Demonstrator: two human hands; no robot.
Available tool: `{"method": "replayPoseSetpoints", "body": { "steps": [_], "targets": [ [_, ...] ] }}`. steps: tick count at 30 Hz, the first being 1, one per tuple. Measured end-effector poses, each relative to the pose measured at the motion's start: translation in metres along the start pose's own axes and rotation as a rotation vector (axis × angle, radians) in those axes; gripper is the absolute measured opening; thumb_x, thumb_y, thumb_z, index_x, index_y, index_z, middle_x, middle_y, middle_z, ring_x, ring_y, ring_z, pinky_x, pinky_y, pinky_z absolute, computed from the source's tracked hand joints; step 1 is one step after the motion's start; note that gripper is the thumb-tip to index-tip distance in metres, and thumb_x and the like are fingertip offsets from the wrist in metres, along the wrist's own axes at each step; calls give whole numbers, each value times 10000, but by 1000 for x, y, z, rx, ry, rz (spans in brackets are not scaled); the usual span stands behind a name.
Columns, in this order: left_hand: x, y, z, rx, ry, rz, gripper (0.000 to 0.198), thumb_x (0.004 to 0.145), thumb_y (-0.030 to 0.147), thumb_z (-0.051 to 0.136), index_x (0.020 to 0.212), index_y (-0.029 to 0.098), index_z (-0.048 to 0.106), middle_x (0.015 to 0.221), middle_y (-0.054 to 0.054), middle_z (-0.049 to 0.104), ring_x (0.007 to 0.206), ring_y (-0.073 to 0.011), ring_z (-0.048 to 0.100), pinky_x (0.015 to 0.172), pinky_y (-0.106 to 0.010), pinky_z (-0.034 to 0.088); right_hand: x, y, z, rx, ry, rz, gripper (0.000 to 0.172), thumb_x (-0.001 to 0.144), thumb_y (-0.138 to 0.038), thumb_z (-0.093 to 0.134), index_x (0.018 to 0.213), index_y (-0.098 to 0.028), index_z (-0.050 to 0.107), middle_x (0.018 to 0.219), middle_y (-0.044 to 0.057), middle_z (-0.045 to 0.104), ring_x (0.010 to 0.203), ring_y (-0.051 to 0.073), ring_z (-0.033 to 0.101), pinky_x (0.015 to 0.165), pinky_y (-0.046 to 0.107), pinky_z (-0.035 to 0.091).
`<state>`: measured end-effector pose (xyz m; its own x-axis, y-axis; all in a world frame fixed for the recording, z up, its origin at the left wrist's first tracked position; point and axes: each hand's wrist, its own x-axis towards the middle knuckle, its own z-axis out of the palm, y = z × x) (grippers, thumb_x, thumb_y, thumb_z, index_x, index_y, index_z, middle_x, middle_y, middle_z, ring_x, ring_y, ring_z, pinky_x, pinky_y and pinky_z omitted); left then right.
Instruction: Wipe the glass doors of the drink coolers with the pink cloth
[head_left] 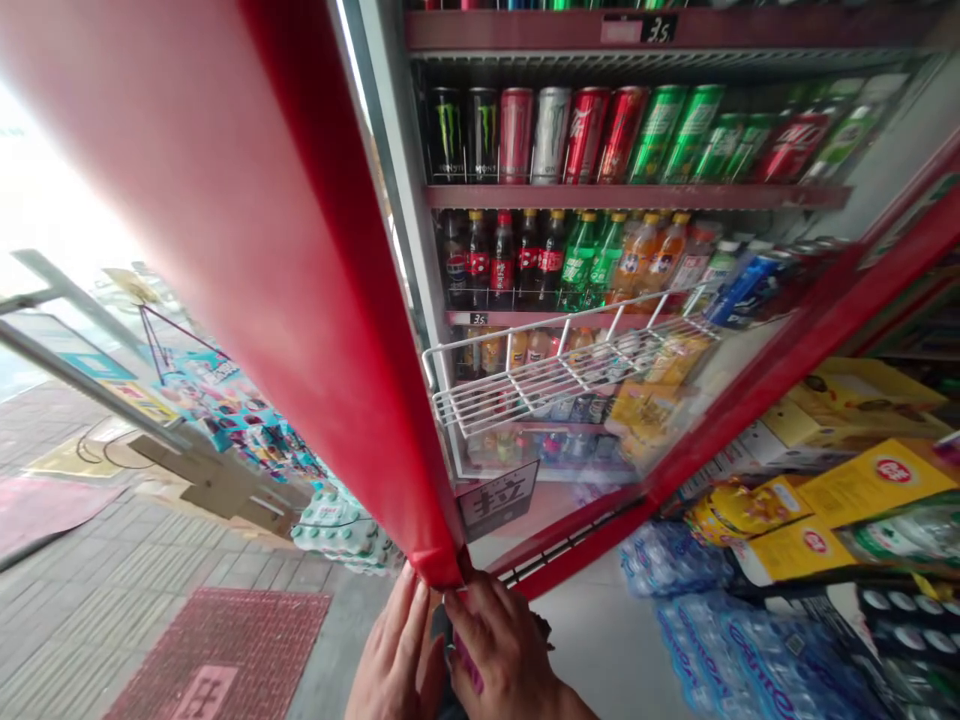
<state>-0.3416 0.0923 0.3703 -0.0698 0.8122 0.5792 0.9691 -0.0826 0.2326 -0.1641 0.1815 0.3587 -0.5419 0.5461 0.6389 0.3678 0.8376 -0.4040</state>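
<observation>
Both hands are up at the near bottom corner of a red drinks-cooler door [300,280], which stands swung wide open. The right hand [502,645] is curled closed around a dark-and-pink item [465,665] just below the door's edge. The left hand [394,650] sits beside it, its grip impossible to tell. Cans [585,135] and bottles [517,260] line the shelves [637,196] to the far right.

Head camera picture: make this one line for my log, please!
left hand: beside red cooler door | right hand: touching its edge | door: open
</observation>
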Motion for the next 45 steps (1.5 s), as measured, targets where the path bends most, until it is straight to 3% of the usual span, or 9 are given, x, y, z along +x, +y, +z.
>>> {"method": "replayPoseSetpoints", "body": {
  "steps": [8, 17, 21, 25, 32, 35, 37, 41, 45],
  "targets": [
    [12, -9, 2, 26, -46, -3, 900, 1027, 227, 632, 1799, 264, 172, 1781, -160, 437, 1550, -321, 585, 1179, -416, 612, 16, 1, 4, 43, -29, 59, 967, 906, -138, 661, 1784, -341, 310, 1555, 104, 715, 1320, 349, 755, 1013, 487, 711],
    [67, -53, 6, -29, -127, -27, 853, 1047, 253, 569, 1797, 307, 167, 1759, -148, 490, 1569, -292, 568, 1207, -447, 588, 85, 10, 7, 136, -233, 184, 918, 934, -158, 714, 1761, -361, 371, 1670, 76, 611, 1443, 332, 674, 1171, 507, 654],
    [86, -70, 9, -76, -198, -121, 809, 1047, 267, 580, 1781, 310, 241, 1812, -159, 399, 1644, -316, 459, 1250, -500, 549, 95, 27, 21, 205, -156, 287, 910, 895, -154, 725, 1743, -273, 417, 1757, 136, 506, 1589, 350, 553, 1265, 528, 574],
    [88, -73, 15, -145, -222, -142, 713, 1046, 286, 579, 1730, 271, 378, 1773, -162, 467, 1619, -310, 501, 1249, -503, 548, 90, 45, 30, 277, -56, 445, 708, 876, -162, 711, 1578, -206, 638, 1650, 172, 624, 1553, 356, 596, 1284, 564, 545],
    [74, -56, 21, -332, -326, -148, 622, 1036, 316, 580, 1650, 253, 505, 1534, -123, 723, 1405, -247, 716, 1154, -391, 615, 78, 48, 20, 580, 107, 807, 355, 898, -336, 725, 1209, -202, 833, 1327, 148, 817, 1267, 337, 773, 1166, 509, 604],
    [67, -39, 22, -417, -398, -184, 610, 1060, 378, 575, 1657, 278, 500, 1532, -119, 725, 1404, -237, 716, 1133, -370, 621, 74, 43, 14, 851, 126, 1003, 373, 918, -489, 759, 1153, -210, 833, 1122, 113, 852, 1015, 304, 812, 934, 438, 678],
    [64, -24, 23, -560, -477, -317, 694, 1042, 474, 632, 1685, 275, 462, 1580, -150, 686, 1433, -259, 698, 1119, -385, 628, 73, 40, 12, 1051, 176, 1108, 423, 896, -564, 786, 1098, -196, 828, 1022, 102, 848, 920, 291, 803, 812, 401, 677],
    [67, 6, 28, -942, -586, -657, 997, 879, 619, 814, 1699, 203, 428, 1508, -215, 716, 1331, -343, 745, 1027, -449, 656, 70, 38, 12, 1274, 305, 1165, 482, 879, -642, 773, 1021, -184, 821, 1068, 124, 853, 1037, 305, 811, 962, 436, 660],
    [72, 22, 30, -1084, -664, -762, 728, 869, 659, 812, 1368, 137, 721, 1131, -142, 823, 1003, -283, 774, 866, -366, 631, 55, 42, 9, 1323, 304, 1157, 567, 862, -670, 763, 1205, -221, 811, 1332, 130, 822, 1296, 330, 749, 1200, 501, 548]
  ]
}}
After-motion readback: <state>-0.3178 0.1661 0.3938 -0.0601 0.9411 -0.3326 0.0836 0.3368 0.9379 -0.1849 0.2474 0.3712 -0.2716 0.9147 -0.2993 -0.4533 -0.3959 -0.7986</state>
